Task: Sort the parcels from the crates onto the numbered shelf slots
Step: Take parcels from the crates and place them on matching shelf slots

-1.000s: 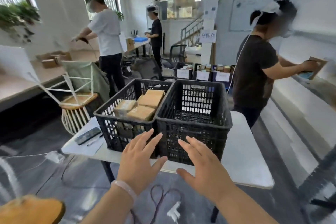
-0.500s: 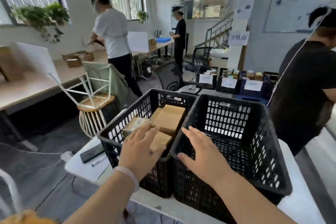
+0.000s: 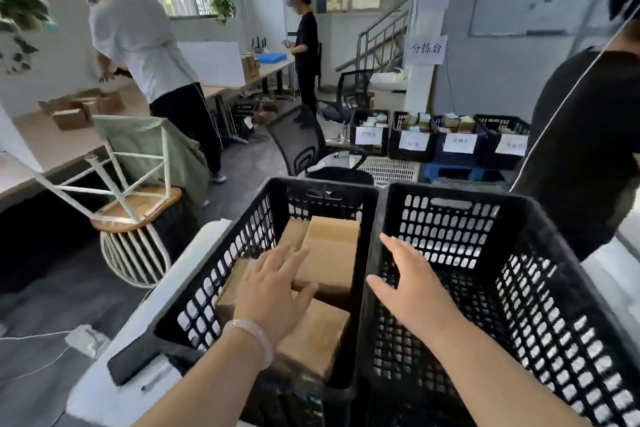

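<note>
Two black plastic crates stand side by side on a white table [image 3: 114, 388]. The left crate [image 3: 214, 291] holds several brown cardboard parcels [image 3: 329, 253]. The right crate [image 3: 519, 288] shows no parcels inside. My left hand [image 3: 273, 291] reaches into the left crate with fingers spread, hovering over the parcels and holding nothing. My right hand [image 3: 412, 288] is open above the near left part of the right crate, close to the wall shared by both crates. No shelf slots are in view.
A black phone [image 3: 133, 362] and a pen [image 3: 156, 380] lie on the table left of the crates. A person in black [image 3: 581, 156] stands close on the right. An office chair [image 3: 304, 146], a white chair [image 3: 138, 184] and labelled bins [image 3: 440, 140] stand beyond.
I have moved closer to the crates. Both hands have gone forward, from short of the crates to above them, the left one now inside the left crate over the parcels.
</note>
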`<state>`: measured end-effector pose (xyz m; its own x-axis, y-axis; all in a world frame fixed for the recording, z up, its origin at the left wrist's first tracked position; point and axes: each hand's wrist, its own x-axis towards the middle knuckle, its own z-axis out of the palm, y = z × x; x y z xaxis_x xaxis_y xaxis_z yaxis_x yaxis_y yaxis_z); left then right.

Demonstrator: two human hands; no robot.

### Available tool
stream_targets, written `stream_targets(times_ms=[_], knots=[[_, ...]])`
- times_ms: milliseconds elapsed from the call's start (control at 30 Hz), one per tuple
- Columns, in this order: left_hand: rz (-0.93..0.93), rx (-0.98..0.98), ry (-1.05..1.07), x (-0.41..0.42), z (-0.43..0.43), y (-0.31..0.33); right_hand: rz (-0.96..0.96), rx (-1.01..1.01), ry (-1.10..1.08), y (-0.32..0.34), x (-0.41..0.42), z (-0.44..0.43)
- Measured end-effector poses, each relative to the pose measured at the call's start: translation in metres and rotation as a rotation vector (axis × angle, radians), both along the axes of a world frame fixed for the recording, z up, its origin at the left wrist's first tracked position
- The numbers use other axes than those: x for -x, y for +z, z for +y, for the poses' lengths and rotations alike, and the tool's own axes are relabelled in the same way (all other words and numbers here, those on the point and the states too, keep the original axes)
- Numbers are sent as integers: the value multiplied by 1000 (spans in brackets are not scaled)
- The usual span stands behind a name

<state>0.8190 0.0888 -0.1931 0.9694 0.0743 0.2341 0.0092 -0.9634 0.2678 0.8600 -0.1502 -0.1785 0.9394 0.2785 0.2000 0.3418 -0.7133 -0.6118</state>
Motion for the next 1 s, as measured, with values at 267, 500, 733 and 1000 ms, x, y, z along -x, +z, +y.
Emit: stream_targets(times_ms=[267, 500, 733, 1000], knots=[[161, 257, -205, -90, 37, -21, 202, 0, -123, -8, -41, 84], [409, 421, -260, -128, 40, -39, 525, -21, -358, -20, -75, 116], [542, 435, -351, -138, 50, -33, 627, -278, -480, -29, -79, 128], [274, 822, -307, -139, 55, -12, 168, -493, -559, 3, -68, 141]])
